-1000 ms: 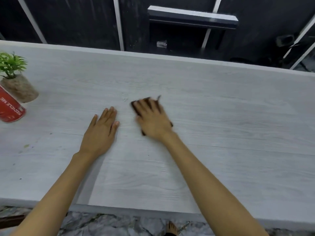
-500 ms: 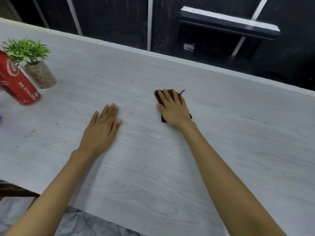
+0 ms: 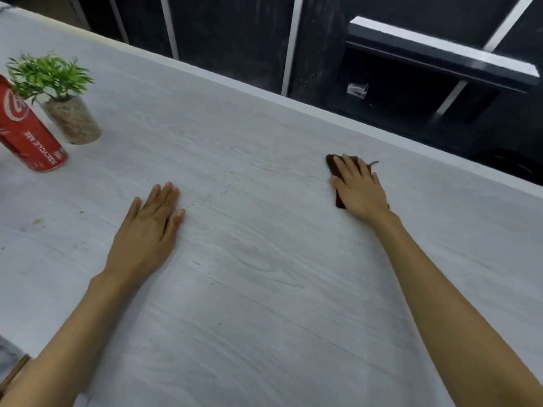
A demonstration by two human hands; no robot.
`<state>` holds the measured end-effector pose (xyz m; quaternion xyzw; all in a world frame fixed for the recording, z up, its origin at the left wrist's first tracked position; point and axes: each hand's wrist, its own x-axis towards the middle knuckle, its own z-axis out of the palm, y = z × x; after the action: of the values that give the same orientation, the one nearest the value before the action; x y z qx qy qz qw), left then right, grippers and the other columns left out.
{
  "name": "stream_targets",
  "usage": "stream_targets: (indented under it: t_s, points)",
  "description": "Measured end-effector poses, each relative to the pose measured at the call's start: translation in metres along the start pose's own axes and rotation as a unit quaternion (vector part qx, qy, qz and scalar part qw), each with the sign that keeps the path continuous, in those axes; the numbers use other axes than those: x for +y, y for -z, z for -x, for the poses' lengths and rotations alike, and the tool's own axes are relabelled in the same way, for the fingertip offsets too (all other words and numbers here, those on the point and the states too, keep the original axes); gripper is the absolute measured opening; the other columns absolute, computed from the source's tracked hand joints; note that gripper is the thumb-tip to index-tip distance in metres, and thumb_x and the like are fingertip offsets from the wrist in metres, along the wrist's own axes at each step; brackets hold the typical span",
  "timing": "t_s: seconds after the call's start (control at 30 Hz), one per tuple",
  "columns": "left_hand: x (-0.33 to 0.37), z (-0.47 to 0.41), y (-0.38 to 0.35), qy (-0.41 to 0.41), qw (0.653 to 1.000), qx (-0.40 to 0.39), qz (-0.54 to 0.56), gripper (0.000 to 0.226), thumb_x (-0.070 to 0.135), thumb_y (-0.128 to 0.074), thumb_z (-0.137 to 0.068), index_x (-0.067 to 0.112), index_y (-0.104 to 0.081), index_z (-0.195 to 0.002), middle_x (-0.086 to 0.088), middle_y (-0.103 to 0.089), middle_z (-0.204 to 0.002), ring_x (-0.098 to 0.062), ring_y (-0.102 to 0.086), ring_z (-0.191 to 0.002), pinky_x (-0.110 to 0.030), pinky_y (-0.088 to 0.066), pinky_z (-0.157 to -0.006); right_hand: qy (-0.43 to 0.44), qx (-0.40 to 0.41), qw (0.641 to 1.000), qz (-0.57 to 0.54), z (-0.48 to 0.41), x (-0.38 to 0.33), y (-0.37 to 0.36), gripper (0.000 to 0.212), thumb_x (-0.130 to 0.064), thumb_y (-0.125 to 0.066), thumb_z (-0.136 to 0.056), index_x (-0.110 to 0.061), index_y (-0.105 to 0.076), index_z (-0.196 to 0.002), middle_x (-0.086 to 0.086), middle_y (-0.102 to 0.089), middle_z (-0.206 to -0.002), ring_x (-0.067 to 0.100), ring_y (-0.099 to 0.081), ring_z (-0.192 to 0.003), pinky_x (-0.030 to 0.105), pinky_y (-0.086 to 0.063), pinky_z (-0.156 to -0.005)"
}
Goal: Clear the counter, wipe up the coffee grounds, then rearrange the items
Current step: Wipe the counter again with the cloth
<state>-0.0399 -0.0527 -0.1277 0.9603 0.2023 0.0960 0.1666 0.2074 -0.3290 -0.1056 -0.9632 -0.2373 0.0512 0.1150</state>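
Right hand point(image 3: 360, 190), grip spread flat, presses the dark cloth point(image 3: 333, 165) beneath its palm; left hand point(image 3: 150, 227) lies flat on the tabletop point(image 3: 264, 289). We judge the dark cloth soft and light, best pinched at the edge showing just beyond the grip.

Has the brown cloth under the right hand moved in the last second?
Yes. The right hand has slid the cloth rightward along the counter, away from the dark specks it sat beside a second ago.
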Motion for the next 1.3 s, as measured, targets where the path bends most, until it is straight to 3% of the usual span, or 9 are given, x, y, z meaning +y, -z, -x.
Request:
stream_targets:
  t_s: [0.13, 0.27, 0.4, 0.57, 0.7, 0.8, 0.93, 1.1, 1.3]
  points:
    - [0.004, -0.003, -0.001, 0.009, 1.000, 0.003, -0.002, 0.061, 0.045, -0.015, -0.091, 0.017, -0.019, -0.145, 0.005, -0.013, -0.155, -0.005, -0.004, -0.142, -0.032, -0.002, -0.118, 0.045, -0.006, 0.999, -0.008, -0.048, -0.065, -0.014, 0.054, -0.040, -0.019, -0.099, -0.026, -0.006, -0.149, -0.004, -0.003, -0.159, 0.023, 0.004, -0.146, 0.044, 0.001, -0.119]
    - [0.001, -0.002, 0.001, 0.030, 0.999, 0.009, -0.019, 0.062, 0.046, -0.013, -0.090, 0.018, -0.017, -0.146, 0.006, -0.012, -0.155, -0.005, -0.003, -0.142, -0.032, -0.001, -0.118, 0.213, -0.040, 0.976, -0.011, -0.010, -0.140, -0.036, 0.053, -0.040, -0.021, -0.099, -0.027, -0.007, -0.149, -0.007, -0.004, -0.159, 0.019, 0.005, -0.146, 0.039, 0.004, -0.118]
    - [0.001, -0.002, -0.002, 0.032, 0.999, 0.009, -0.025, 0.061, 0.049, -0.012, -0.093, 0.019, -0.017, -0.146, 0.006, -0.012, -0.155, -0.004, -0.003, -0.141, -0.032, -0.001, -0.117, 0.351, -0.075, 0.933, -0.003, 0.045, -0.115, -0.037, 0.052, -0.043, -0.022, -0.100, -0.036, -0.003, -0.147, -0.015, 0.000, -0.158, 0.009, 0.010, -0.145, 0.034, 0.009, -0.116]
    - [0.002, 0.001, -0.007, 0.038, 0.999, 0.015, -0.018, 0.065, 0.051, -0.010, -0.089, 0.020, -0.018, -0.145, 0.008, -0.012, -0.154, -0.001, -0.003, -0.140, -0.031, -0.001, -0.117, 0.204, -0.076, 0.976, 0.011, -0.027, -0.025, -0.009, 0.051, -0.042, -0.022, -0.099, -0.040, -0.002, -0.146, -0.015, 0.002, -0.158, 0.009, 0.009, -0.145, 0.042, 0.002, -0.119]
    - [0.003, -0.002, -0.007, 0.037, 0.999, 0.018, -0.023, 0.069, 0.055, -0.004, -0.086, 0.021, -0.016, -0.146, 0.011, -0.009, -0.153, 0.000, -0.001, -0.139, -0.031, -0.001, -0.118, 0.108, -0.048, 0.993, 0.025, -0.096, -0.040, -0.008, 0.053, -0.040, -0.021, -0.099, -0.030, -0.005, -0.148, -0.007, 0.000, -0.159, 0.020, 0.004, -0.146, 0.045, -0.002, -0.118]
    - [0.002, -0.003, -0.006, 0.039, 0.999, 0.017, -0.022, 0.071, 0.056, -0.001, -0.084, 0.022, -0.015, -0.146, 0.012, -0.007, -0.152, 0.000, -0.001, -0.140, -0.030, -0.001, -0.118, 0.150, -0.035, 0.988, 0.022, -0.102, -0.099, -0.019, 0.053, -0.037, -0.021, -0.098, -0.026, -0.007, -0.148, -0.005, -0.006, -0.159, 0.024, 0.000, -0.146, 0.044, -0.003, -0.117]
    - [-0.001, -0.005, -0.002, 0.042, 0.999, 0.018, -0.026, 0.072, 0.057, 0.000, -0.084, 0.023, -0.014, -0.146, 0.012, -0.008, -0.153, 0.001, -0.001, -0.140, -0.028, 0.001, -0.117, 0.319, -0.037, 0.946, 0.034, -0.045, -0.169, -0.040, 0.052, -0.037, -0.025, -0.099, -0.029, -0.010, -0.148, -0.007, -0.010, -0.158, 0.022, -0.003, -0.146, 0.042, -0.003, -0.117]
    - [0.002, -0.002, -0.003, 0.042, 0.999, 0.019, -0.025, 0.071, 0.056, -0.001, -0.085, 0.023, -0.014, -0.146, 0.011, -0.008, -0.154, 0.000, -0.001, -0.140, -0.028, 0.001, -0.117, 0.406, -0.091, 0.909, 0.021, -0.006, -0.125, -0.034, 0.052, -0.040, -0.025, -0.099, -0.037, -0.004, -0.147, -0.013, -0.002, -0.158, 0.012, 0.008, -0.146, 0.037, 0.004, -0.116]
    - [0.005, -0.001, -0.005, 0.038, 0.999, 0.016, -0.029, 0.069, 0.055, -0.001, -0.086, 0.023, -0.013, -0.146, 0.010, -0.007, -0.154, -0.001, 0.000, -0.141, -0.029, 0.000, -0.118, 0.171, -0.055, 0.983, 0.027, -0.107, -0.055, -0.009, 0.052, -0.037, -0.024, -0.099, -0.032, -0.007, -0.148, -0.007, -0.003, -0.159, 0.018, 0.005, -0.146, 0.050, -0.003, -0.118]
